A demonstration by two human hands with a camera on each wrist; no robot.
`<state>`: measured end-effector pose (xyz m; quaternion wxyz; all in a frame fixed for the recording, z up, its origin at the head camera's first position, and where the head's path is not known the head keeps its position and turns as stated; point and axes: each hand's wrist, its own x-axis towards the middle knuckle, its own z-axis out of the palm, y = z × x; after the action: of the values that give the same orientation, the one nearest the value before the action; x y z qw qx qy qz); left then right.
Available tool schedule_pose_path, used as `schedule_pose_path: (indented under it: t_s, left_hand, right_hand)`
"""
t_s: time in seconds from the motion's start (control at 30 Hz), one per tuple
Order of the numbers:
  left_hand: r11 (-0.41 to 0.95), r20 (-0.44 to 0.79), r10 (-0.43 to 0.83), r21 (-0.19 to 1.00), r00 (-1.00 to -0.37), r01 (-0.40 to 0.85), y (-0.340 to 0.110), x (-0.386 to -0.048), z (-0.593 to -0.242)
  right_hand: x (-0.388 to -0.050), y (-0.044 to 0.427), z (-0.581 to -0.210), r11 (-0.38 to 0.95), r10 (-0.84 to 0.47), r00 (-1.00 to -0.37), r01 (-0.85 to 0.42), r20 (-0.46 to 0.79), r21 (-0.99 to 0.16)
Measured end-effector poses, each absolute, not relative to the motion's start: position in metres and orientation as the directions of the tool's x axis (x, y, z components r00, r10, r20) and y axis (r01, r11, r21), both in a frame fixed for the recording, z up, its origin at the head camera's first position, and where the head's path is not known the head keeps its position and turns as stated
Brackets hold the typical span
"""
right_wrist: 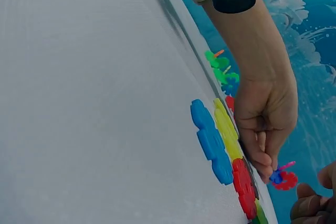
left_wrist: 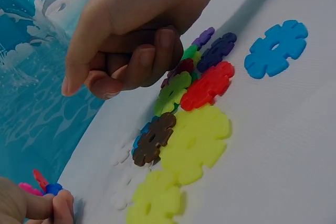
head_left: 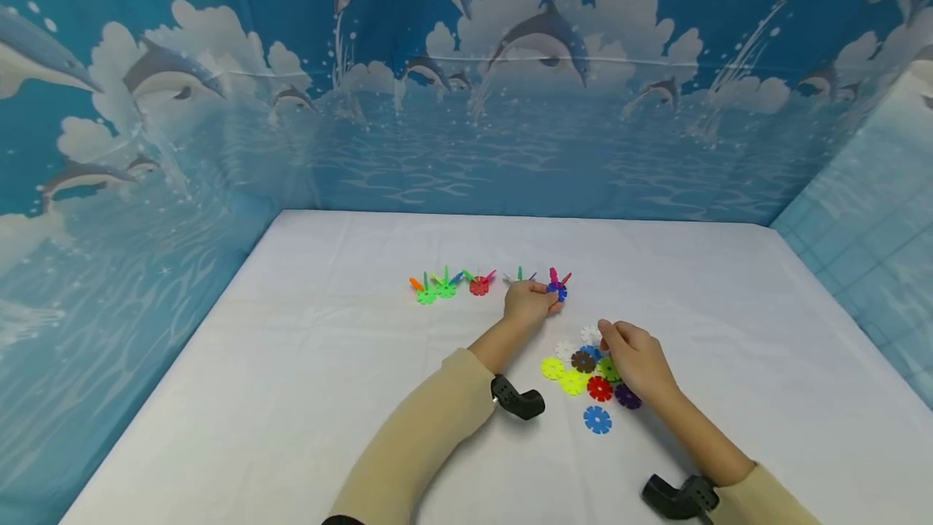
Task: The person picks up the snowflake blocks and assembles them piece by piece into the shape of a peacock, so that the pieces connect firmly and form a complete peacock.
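My left hand (head_left: 530, 302) pinches a blue notched plastic disc (head_left: 557, 291) between thumb and fingers, at the far part of the table. A pink disc and a red disc (right_wrist: 285, 181) are slotted into it and stick up. The right hand (head_left: 641, 359) hovers over the right side of a pile of loose flower-shaped discs, its fingers loosely bent with nothing seen between them. Beneath and beside it lie a brown disc (left_wrist: 155, 139), a red disc (head_left: 600, 388), a dark purple disc (head_left: 628, 396), yellow discs (head_left: 573, 382), and white, green and blue ones.
Left of my left hand stand joined pieces in a row: two green-based (head_left: 426, 293), one red-based (head_left: 479, 286), and another partly hidden behind the hand. One blue disc (head_left: 598, 420) lies apart, nearer me. White cloth (head_left: 291, 395) covers the table; dolphin-print curtains (head_left: 510, 144) surround it.
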<state>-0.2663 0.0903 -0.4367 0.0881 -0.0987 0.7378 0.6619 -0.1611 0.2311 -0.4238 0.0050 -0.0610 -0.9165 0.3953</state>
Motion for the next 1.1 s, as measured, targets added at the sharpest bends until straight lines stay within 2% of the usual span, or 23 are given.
schedule_pose_path:
  t_s: [0.33,0.53,0.7,0.8,0.9,1.0,1.1]
  left_hand:
    - [0.325,-0.240,-0.133,0.906,-0.962,-0.270,0.096,-0.271,-0.435]
    - [0.409,-0.260,-0.119,0.866,-0.958,-0.286,0.096,-0.277,-0.434]
    - [0.538,-0.243,-0.098,0.803,-0.965,-0.257,0.089,-0.276,-0.434]
    - [0.630,-0.171,-0.026,0.762,-0.985,-0.149,0.080,-0.270,-0.433]
    - [0.688,-0.090,0.134,0.725,-0.987,0.028,0.069,-0.259,-0.431]
    - [0.692,-0.074,0.332,0.697,-0.940,0.190,0.060,-0.246,-0.429]
    - [0.689,-0.102,0.478,0.660,-0.872,0.300,0.055,-0.237,-0.427]
  right_hand:
    - [-0.163,0.234,-0.423,0.675,0.133,-0.991,0.094,-0.004,-0.731]
    - [-0.164,0.237,-0.423,0.676,0.139,-0.990,0.100,-0.007,-0.730]
    - [-0.164,0.242,-0.423,0.675,0.128,-0.992,0.101,-0.018,-0.730]
    - [-0.164,0.245,-0.423,0.697,0.109,-0.994,0.078,-0.003,-0.713]
    - [-0.166,0.249,-0.423,0.729,0.076,-0.997,0.042,0.019,-0.683]
    - [-0.170,0.251,-0.423,0.755,0.022,-0.999,-0.004,0.032,-0.656]
    - [-0.176,0.251,-0.425,0.774,-0.028,-0.999,-0.045,0.037,-0.632]
